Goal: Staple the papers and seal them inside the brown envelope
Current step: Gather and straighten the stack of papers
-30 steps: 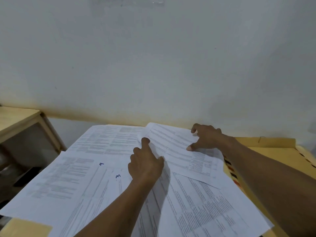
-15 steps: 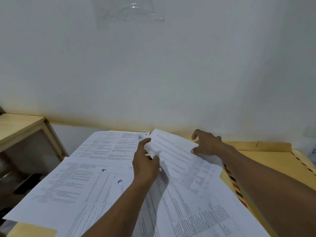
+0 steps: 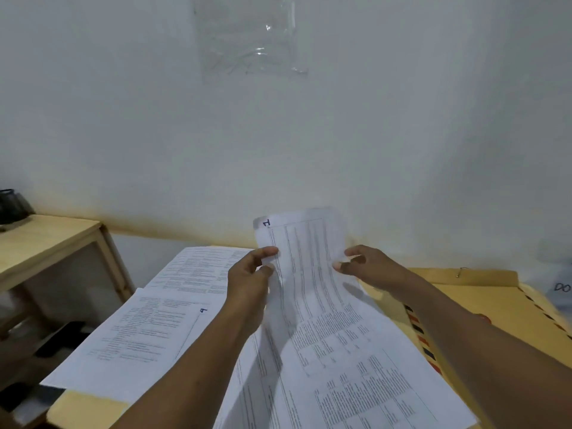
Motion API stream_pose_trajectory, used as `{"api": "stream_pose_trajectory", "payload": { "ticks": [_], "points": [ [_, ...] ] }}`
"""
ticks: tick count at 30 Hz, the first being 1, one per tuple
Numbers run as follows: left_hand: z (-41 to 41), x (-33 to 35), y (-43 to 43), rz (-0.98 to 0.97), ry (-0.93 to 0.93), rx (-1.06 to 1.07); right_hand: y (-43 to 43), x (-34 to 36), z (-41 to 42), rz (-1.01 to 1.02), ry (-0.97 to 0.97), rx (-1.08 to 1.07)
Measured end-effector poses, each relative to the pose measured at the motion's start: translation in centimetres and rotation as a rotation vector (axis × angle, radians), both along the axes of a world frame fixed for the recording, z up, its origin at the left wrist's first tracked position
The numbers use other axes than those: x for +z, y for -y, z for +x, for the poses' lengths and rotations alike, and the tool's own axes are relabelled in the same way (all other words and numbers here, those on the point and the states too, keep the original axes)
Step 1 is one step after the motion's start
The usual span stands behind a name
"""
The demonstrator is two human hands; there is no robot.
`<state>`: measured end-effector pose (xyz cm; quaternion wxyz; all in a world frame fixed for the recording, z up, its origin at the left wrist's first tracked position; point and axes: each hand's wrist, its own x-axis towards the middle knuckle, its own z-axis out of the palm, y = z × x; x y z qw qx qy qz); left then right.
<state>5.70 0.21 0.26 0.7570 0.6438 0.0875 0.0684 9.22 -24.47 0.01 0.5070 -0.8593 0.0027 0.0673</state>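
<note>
A printed sheet marked "1" (image 3: 306, 261) is held up off the table, bent lengthwise. My left hand (image 3: 250, 281) pinches its left edge and my right hand (image 3: 363, 267) pinches its right edge. Several other printed papers lie spread on the table: one marked "4" (image 3: 139, 335), another behind it (image 3: 201, 267) and a large one at the front (image 3: 365, 382). The brown envelope (image 3: 483, 301), with a striped border and a metal clasp, lies flat at the right, partly under the papers. No stapler is in view.
A white wall rises right behind the table, with a clear plastic sheet (image 3: 250, 38) stuck on it. A wooden side table (image 3: 46, 239) with a dark object (image 3: 12, 205) stands at the left. Dark items (image 3: 58, 339) lie low on the left.
Both hands have gripped the sheet marked "1" and lifted it from flat on the pile to upright in the air. The view has tilted upward.
</note>
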Motion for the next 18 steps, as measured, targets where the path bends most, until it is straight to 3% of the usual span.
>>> {"api": "stream_pose_trajectory", "payload": {
  "ticks": [4, 10, 15, 18],
  "points": [
    [-0.6, 2.4, -1.1, -0.148, 0.025, -0.118, -0.6, 0.8, -1.4, 0.144, -0.017, -0.034],
    [-0.8, 4.6, -3.9, -0.126, 0.083, -0.205, -0.6, 4.5, -3.5, 0.506, 0.031, -0.057],
    [-2.4, 3.8, -4.8, -0.003, 0.013, -0.266, -2.0, 6.6, -5.9, 0.666, -0.011, -0.007],
    [-3.3, 2.4, -5.7, 0.166, -0.004, -0.264, -1.7, 5.2, -7.0, 0.602, -0.073, -0.011]
  ]
}}
